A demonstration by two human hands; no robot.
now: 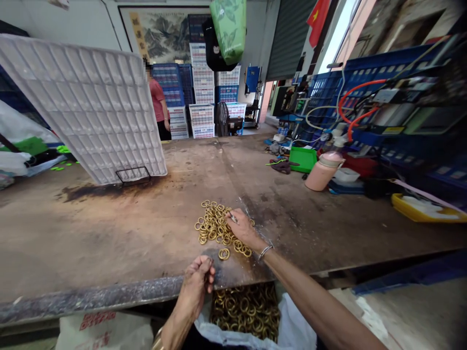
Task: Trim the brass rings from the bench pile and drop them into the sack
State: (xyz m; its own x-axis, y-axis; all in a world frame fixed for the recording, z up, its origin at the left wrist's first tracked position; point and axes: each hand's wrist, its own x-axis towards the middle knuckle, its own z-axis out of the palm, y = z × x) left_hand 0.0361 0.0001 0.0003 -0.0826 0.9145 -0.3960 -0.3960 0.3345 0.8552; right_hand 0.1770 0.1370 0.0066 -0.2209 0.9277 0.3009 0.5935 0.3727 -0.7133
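Note:
A loose pile of brass-coloured rings (pixel 211 226) lies on the worn brown table (pixel 146 243). My right hand (pixel 242 228) reaches over the right side of the pile with its fingers closed. A small silvery piece (pixel 232 218), too small to name, shows at those fingertips. At the table's front edge, my left hand (pixel 199 279) is curled with thumb and fingers pressed together; what it pinches, if anything, is hidden. A pair of rings (pixel 224 253) sits a little apart, between my hands. Below the edge, a white sack (pixel 297 311) stands open, filled with more such rings.
A white ribbed panel (pixel 98 107) leans on a black wire stand at the left. To the right are a pink bottle (pixel 323 172), a green tray (pixel 302 158) and a yellow tray (pixel 419 209). Behind the table, a person (pixel 158 104) stands near stacked crates (pixel 202 116).

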